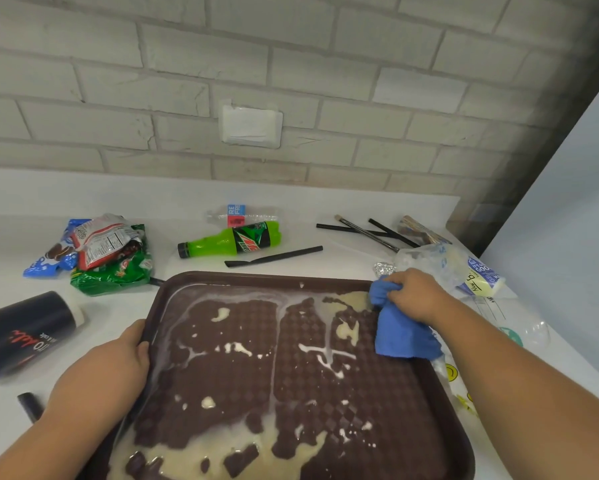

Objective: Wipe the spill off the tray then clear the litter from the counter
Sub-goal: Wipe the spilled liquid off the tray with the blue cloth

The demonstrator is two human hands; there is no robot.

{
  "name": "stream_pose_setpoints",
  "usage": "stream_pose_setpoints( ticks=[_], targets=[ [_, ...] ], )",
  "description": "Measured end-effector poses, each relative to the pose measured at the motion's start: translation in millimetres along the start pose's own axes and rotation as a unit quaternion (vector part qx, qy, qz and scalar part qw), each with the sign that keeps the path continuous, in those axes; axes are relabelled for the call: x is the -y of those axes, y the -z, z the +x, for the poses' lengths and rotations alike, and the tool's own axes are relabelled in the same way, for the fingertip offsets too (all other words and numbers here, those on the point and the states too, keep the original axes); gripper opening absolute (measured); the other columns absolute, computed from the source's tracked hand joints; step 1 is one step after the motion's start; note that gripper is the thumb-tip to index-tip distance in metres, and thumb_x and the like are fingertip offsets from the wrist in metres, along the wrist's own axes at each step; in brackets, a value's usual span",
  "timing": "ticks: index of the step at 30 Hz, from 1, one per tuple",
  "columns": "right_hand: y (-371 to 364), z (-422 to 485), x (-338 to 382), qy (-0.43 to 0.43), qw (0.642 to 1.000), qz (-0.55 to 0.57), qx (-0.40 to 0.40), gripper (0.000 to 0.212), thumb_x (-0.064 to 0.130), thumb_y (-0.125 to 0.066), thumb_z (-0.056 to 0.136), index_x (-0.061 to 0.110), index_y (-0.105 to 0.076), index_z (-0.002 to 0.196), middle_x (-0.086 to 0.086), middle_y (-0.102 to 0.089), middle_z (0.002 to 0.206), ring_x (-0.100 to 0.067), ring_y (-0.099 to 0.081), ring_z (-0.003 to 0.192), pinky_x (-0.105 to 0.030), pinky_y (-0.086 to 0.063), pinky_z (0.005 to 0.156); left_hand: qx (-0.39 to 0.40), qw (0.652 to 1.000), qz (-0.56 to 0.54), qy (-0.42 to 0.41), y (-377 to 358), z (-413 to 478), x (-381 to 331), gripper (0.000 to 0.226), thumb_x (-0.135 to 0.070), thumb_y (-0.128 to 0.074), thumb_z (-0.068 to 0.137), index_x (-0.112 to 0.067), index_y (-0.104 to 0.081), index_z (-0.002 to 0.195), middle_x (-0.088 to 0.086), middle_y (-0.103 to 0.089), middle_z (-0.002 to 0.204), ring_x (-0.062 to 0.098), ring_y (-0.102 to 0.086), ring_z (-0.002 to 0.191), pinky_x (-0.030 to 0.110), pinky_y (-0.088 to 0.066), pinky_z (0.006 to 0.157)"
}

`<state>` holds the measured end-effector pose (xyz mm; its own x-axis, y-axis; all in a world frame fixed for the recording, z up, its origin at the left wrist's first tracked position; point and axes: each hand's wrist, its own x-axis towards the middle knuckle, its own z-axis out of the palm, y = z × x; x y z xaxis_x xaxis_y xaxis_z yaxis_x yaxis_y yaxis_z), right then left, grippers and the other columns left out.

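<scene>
Desk [187, 202]: white, runs along a brick wall. Litter lies across its far half.

Tray [256, 276]: brown, textured, flat on the desk's near edge, directly below the camera.

Spill [173, 452]: pale milky liquid. The largest pool is at the near left corner, a film runs along the far edge, and streaks and blobs lie mid-tray. Most of the surface is wet, so I judge step one (wiping) barely started.

Litter, not yet touched:
- dark cup [28, 330] on its side, left of the tray
- wrappers [107, 254] heaped far left
- green bottle [232, 240] lying beyond the tray
- bag [440, 261] at far right
- black straw [274, 256] between bottle and tray

Cloth [400, 336]: blue and bunched, at the tray's far right corner, hanging down onto the surface.

Right hand [414, 294]: arm reaches in from the right. The fingers are curled round the cloth's top, knuckles up.

Left hand [111, 362]: clamps the tray's left rim, thumb on the upper lip. The other fingers are out of sight beneath.

Next move, by my estimate: press the cloth flat and drag it from the far corner toward the near pool, with the left hand bracing so the tray does not slide. The volume of liquid probably needs several passes.
</scene>
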<state>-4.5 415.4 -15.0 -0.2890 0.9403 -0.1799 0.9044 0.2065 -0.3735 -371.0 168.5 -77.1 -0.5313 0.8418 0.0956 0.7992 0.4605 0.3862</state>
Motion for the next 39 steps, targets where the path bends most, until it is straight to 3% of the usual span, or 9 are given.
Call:
stream_pose_setpoints(
  ticks=[6, 13, 16, 20, 22, 26, 32, 36, 39],
  targets=[
    [-21, 5, -1, -0.018, 0.993, -0.092, -0.074, 0.033, 0.01, -0.044, 0.096, 0.006, -0.053, 0.128, -0.017, -0.051, 0.118, -0.025, -0.056, 0.091, -0.028, -0.042, 0.077, -0.001, 1.0, -0.001, -0.004, 1, -1, -3, 0.034, -0.031, -0.033, 0.099, -0.027, -0.042, 0.131, 0.004, -0.069, 0.095, 0.021, -0.062, 0.085, 0.032, -0.049, 0.075],
    [-11, 1, 30, 0.016, 0.984, -0.152, 0.095, 0.042, 0.004, -0.043, 0.097, 0.008, -0.046, 0.139, -0.006, -0.055, 0.12, -0.017, -0.046, 0.098, -0.008, -0.035, 0.063, 0.003, 1.0, 0.005, -0.005, 1, -1, -4, 0.032, -0.03, -0.034, 0.099, -0.025, -0.043, 0.129, 0.004, -0.069, 0.093, 0.021, -0.059, 0.08, 0.032, -0.048, 0.074],
    [-12, 1, 27, 0.013, 0.989, -0.143, 0.027, 0.04, 0.007, -0.046, 0.095, 0.011, -0.051, 0.134, -0.011, -0.052, 0.132, -0.022, -0.052, 0.104, -0.025, -0.04, 0.081, 0.003, 1.0, 0.003, -0.007, 1, 0, -2, 0.032, -0.031, -0.033, 0.098, -0.027, -0.043, 0.128, 0.003, -0.068, 0.092, 0.021, -0.062, 0.084, 0.032, -0.05, 0.075],
    [-28, 0, 17, 0.042, 0.989, -0.134, 0.037, 0.021, 0.002, -0.049, 0.092, 0.005, -0.06, 0.109, -0.006, -0.047, 0.1, -0.022, -0.051, 0.088, -0.027, -0.047, 0.085, 0.005, 1.0, 0.003, -0.006, 0, 0, -2, 0.031, -0.031, -0.032, 0.099, -0.027, -0.043, 0.128, 0.003, -0.069, 0.094, 0.021, -0.062, 0.086, 0.032, -0.05, 0.076],
    [-16, 5, 24, 0.037, 0.993, -0.083, 0.072, 0.027, -0.009, -0.044, 0.09, 0.003, -0.063, 0.105, -0.005, -0.05, 0.086, -0.014, -0.047, 0.074, -0.013, -0.047, 0.069, 0.006, 1.0, 0.003, -0.005, 1, 0, -2, 0.032, -0.031, -0.032, 0.099, -0.027, -0.042, 0.129, 0.003, -0.068, 0.094, 0.021, -0.062, 0.085, 0.032, -0.05, 0.076],
    [-22, 7, 21, 0.019, 0.992, -0.121, 0.021, 0.042, 0.005, -0.047, 0.097, 0.009, -0.044, 0.138, -0.009, -0.049, 0.125, -0.021, -0.052, 0.099, -0.025, -0.04, 0.08, 0.007, 1.0, 0.002, -0.005, 0, 0, -1, 0.031, -0.031, -0.033, 0.099, -0.026, -0.042, 0.128, 0.003, -0.069, 0.094, 0.022, -0.062, 0.085, 0.033, -0.05, 0.076],
    [-14, 4, 23, 0.104, 0.991, -0.077, 0.032, 0.035, 0.009, -0.052, 0.091, 0.02, -0.066, 0.12, 0.008, -0.048, 0.078, -0.009, -0.046, 0.084, -0.015, -0.036, 0.073, 0.001, 1.0, 0.014, -0.005, 0, -1, -3, 0.031, -0.03, -0.033, 0.099, -0.026, -0.043, 0.128, 0.006, -0.069, 0.096, 0.024, -0.062, 0.088, 0.033, -0.049, 0.075],
    [-32, 6, 15, 0.099, 0.989, -0.113, -0.007, 0.042, 0.003, -0.046, 0.093, 0.018, -0.053, 0.132, 0.0, -0.046, 0.119, -0.016, -0.041, 0.093, -0.022, -0.032, 0.078, 0.001, 1.0, 0.011, -0.003, 1, -1, -3, 0.032, -0.031, -0.033, 0.099, -0.026, -0.043, 0.129, 0.006, -0.069, 0.096, 0.024, -0.062, 0.088, 0.033, -0.049, 0.076],
    [-29, 4, 20, 0.128, 0.986, -0.101, 0.033, 0.043, 0.002, -0.047, 0.092, 0.026, -0.059, 0.126, 0.008, -0.042, 0.102, -0.018, -0.044, 0.098, -0.021, -0.033, 0.082, -0.003, 1.0, 0.013, -0.004, 1, -1, -3, 0.032, -0.03, -0.033, 0.099, -0.025, -0.044, 0.128, 0.006, -0.068, 0.097, 0.025, -0.062, 0.089, 0.033, -0.049, 0.076]
  ],
)
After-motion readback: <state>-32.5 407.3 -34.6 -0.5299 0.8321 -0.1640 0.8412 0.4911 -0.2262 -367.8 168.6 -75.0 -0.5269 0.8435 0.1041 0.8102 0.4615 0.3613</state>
